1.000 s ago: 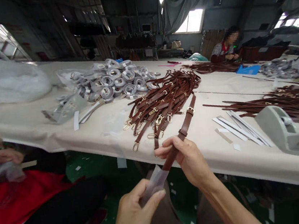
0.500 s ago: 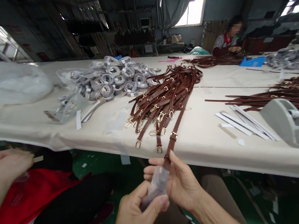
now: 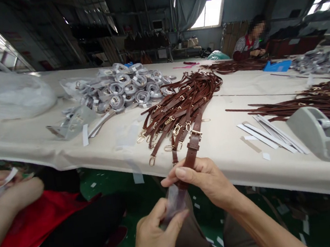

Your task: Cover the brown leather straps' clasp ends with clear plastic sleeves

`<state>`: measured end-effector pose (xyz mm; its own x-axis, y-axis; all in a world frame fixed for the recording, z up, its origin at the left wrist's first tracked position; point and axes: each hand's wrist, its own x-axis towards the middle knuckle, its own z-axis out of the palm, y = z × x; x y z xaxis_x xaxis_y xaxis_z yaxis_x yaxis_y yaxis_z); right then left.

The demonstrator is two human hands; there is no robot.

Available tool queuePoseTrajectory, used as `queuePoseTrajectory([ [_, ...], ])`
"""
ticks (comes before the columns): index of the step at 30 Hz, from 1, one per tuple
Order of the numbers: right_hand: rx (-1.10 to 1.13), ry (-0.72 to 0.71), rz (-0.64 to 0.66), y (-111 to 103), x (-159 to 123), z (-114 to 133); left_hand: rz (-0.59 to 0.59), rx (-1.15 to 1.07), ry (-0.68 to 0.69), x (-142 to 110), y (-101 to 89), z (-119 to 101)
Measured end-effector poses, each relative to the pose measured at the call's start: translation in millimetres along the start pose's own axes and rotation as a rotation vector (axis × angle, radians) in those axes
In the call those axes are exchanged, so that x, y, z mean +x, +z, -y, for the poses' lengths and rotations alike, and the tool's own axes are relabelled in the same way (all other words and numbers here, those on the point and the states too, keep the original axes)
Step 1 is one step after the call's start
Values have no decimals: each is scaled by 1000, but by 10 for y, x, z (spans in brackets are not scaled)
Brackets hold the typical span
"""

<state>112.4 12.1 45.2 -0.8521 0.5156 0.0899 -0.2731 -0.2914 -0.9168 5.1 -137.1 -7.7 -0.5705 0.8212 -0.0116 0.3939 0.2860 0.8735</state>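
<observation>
My right hand point(image 3: 208, 180) is closed around a brown leather strap point(image 3: 192, 146) just below its gold buckle, in front of the table edge. My left hand point(image 3: 155, 237) pinches a thin clear plastic sleeve point(image 3: 174, 200) that covers the strap's lower end. The strap runs up onto the table into a pile of brown straps with gold clasps point(image 3: 181, 105).
A heap of straps wrapped in plastic point(image 3: 124, 88) lies behind the pile. White paper strips point(image 3: 267, 133) and a grey tape dispenser point(image 3: 316, 133) are at right. A co-worker in red point(image 3: 24, 229) sits at my left. Another person point(image 3: 248, 45) sits at the far end.
My right hand has slid up the strap and now grips it nearer the buckle; the sleeve sits further along the strap. The co-worker's hands have shifted at left.
</observation>
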Motion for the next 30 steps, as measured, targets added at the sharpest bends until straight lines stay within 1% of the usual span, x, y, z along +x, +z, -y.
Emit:
queuePoseTrajectory([
  [3, -121, -13, -3, 41, -30, 17, -31, -25, -2, 39, 24, -45],
  [5, -149, -20, -19, 39, -40, 12, -18, -92, -32, 48, 24, -72],
  [6, -152, -22, -33, 31, -41, 4, 10, -152, -51, 48, 21, -87],
  [10, -150, -9, -66, -10, -30, -34, 184, -495, -140, 34, -16, -150],
  [12, -124, 1, -63, -18, -14, -43, 218, -568, -175, 25, -35, -174],
  [15, -83, -5, -80, -9, 18, -34, 213, -548, -187, 14, -42, -170],
  [18, -100, -28, -99, 16, 38, -25, 221, -576, -209, 4, -20, -116],
  [21, -148, 25, -71, 48, 25, -43, 209, -647, -247, 5, 1, -76],
  [23, -158, 51, -76, 66, 10, -59, 185, -658, -263, 12, 5, -83],
  [26, -159, 36, -110, 85, 5, -56, 144, -610, -238, 35, -4, -123],
  [30, -168, 57, -59, 122, 49, 0, 98, -622, -190, 106, -41, -189],
])
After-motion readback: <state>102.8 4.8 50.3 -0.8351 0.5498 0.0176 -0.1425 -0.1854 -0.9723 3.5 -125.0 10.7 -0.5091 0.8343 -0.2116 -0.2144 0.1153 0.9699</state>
